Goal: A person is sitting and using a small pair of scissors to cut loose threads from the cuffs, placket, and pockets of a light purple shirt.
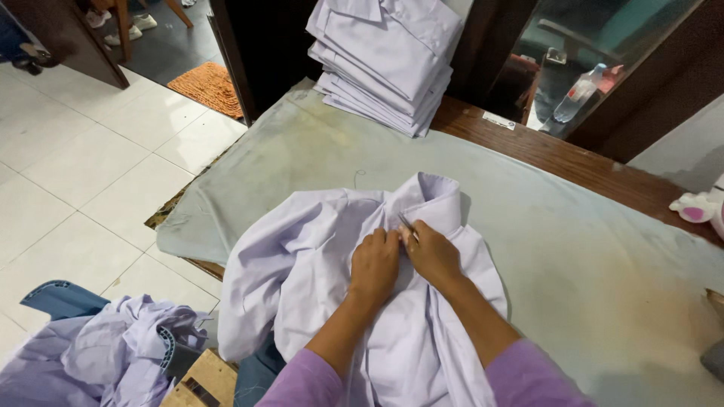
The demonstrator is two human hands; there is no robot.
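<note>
A pale lilac shirt (422, 332) lay crumpled on the tabletop (588, 249), collar away from the person, its lower part hanging over the near edge. Both hands met just below the collar, at the front opening. The left hand (375, 265) had its fingers (377, 240) curled together, pinching a fold of the cloth. The right hand (431, 255), touching the left, had its fingers (411, 235) clamped on the shirt edge, and a thin, pale sliver showed at their tips; what it was could not be told. Both forearms came up from purple sleeves. The shirt rested on a grey-green, stained cover spread across the tabletop, with bare brown wood showing along the far edge beyond the shirt. Well beyond the shirt, at the far edge, stood a stack (386, 60) of folded shirts of the same lilac colour. To the right of the shirt and far off, a small white-and-pink thing (697, 207) sat at the tabletop's edge, too cut off to name. Beyond the shirt and to the right, behind the wood edge, a clear plastic bottle (579, 92) lay tilted. To the left of the shirt and below the tabletop, a heap (90, 354) of lilac cloth lay with a piece of blue denim (60, 298) on the white tiled floor (90, 166). Far beyond the shirt to the left, an orange mat (210, 87) lay on the floor at a dark doorway.
</note>
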